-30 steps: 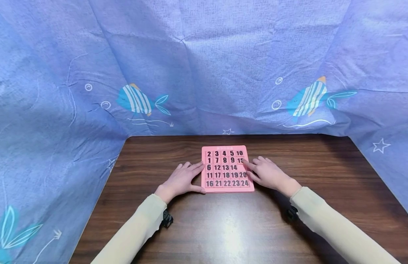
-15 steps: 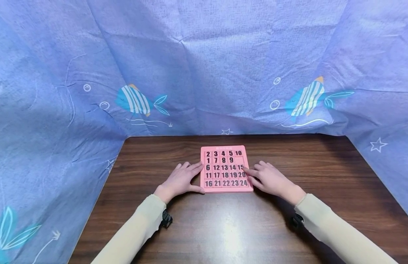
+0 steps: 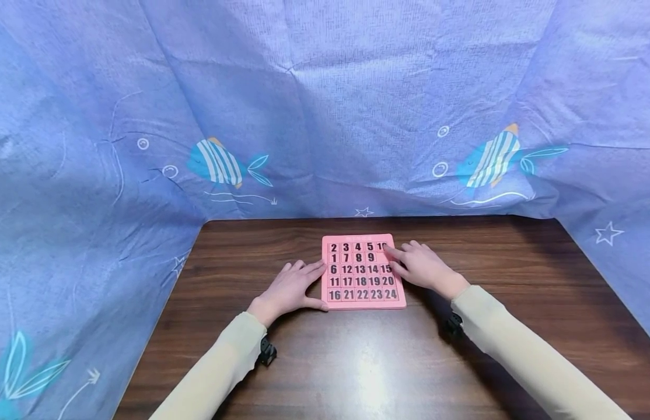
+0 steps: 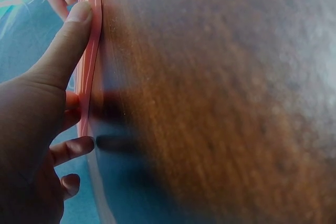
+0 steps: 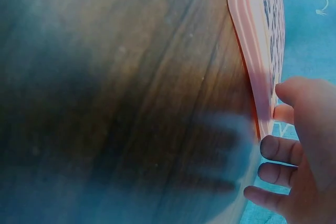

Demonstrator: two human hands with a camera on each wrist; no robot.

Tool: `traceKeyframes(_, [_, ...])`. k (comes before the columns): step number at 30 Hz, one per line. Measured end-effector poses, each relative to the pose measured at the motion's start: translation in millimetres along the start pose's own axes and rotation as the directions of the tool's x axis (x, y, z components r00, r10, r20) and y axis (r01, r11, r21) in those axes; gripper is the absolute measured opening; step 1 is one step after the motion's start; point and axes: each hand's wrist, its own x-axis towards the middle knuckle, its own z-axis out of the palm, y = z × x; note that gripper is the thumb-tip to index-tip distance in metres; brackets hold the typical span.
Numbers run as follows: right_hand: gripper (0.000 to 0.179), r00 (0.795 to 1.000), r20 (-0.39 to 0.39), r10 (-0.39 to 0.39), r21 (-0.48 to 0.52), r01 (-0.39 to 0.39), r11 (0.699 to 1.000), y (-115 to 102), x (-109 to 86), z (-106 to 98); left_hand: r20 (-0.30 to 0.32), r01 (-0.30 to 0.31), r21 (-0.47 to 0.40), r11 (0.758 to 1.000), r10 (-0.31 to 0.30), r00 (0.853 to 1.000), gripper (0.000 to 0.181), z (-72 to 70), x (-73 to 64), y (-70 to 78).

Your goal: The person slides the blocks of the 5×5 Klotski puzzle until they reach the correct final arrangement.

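Note:
A pink sliding number puzzle [image 3: 360, 275] lies flat on the table, its tiles printed with black numbers. In the second row, a blank pink slot shows right of the 9 tile [image 3: 371, 257]. My left hand [image 3: 287, 293] holds the puzzle at its left side, thumb at the near corner; in the left wrist view the thumb [image 4: 73, 40] lies along the pink edge [image 4: 93, 30]. My right hand [image 3: 426, 269] reaches over the right rim, index fingertip on the 10 tile [image 3: 380, 247], partly covering it. In the right wrist view its other fingers [image 5: 281, 149] are loosely bent beside the puzzle.
The dark wooden table [image 3: 367, 367] extends around the puzzle on all sides. Behind it hangs a blue cloth [image 3: 346, 116] with fish prints, meeting the table's far edge. Both sleeves are pale, with a small black device [image 3: 267, 351] at the left wrist.
The 15 tile has slid down from the second row to the third, moving the blank slot up. My right index finger has then moved up to the 10 tile. My left hand stays put.

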Motion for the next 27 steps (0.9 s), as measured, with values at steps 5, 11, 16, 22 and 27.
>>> traceKeyframes(5, [0.041,0.999,-0.033,-0.024,0.015,0.024,1.0,-4,-4.0,0,-0.009,-0.001,0.007,1.0,0.001,1.0,0.1,-0.6,0.6,-1.0])
traceKeyframes(11, [0.035,0.989,-0.105,-0.108,-0.003,0.108,0.994,-12,-11.9,-4,-0.008,-0.001,0.008,1.0,0.001,1.0,0.1,-1.7,2.1,-2.1])
traceKeyframes(16, [0.034,0.989,-0.109,-0.097,-0.013,0.096,0.995,-13,-8.3,-5,-0.001,0.003,0.005,1.0,-0.003,1.0,0.1,-2.7,2.4,-1.6])
traceKeyframes(22, [0.042,0.996,-0.067,-0.055,-0.023,0.054,0.998,-17,8.3,0,0.007,0.008,-0.004,1.0,-0.008,1.0,0.099,-0.8,1.2,0.0])
traceKeyframes(27, [0.044,0.998,-0.02,-0.056,-0.039,0.055,0.998,-20,18.0,0,0.007,0.006,-0.013,1.0,-0.006,1.0,0.1,0.3,1.2,0.1])
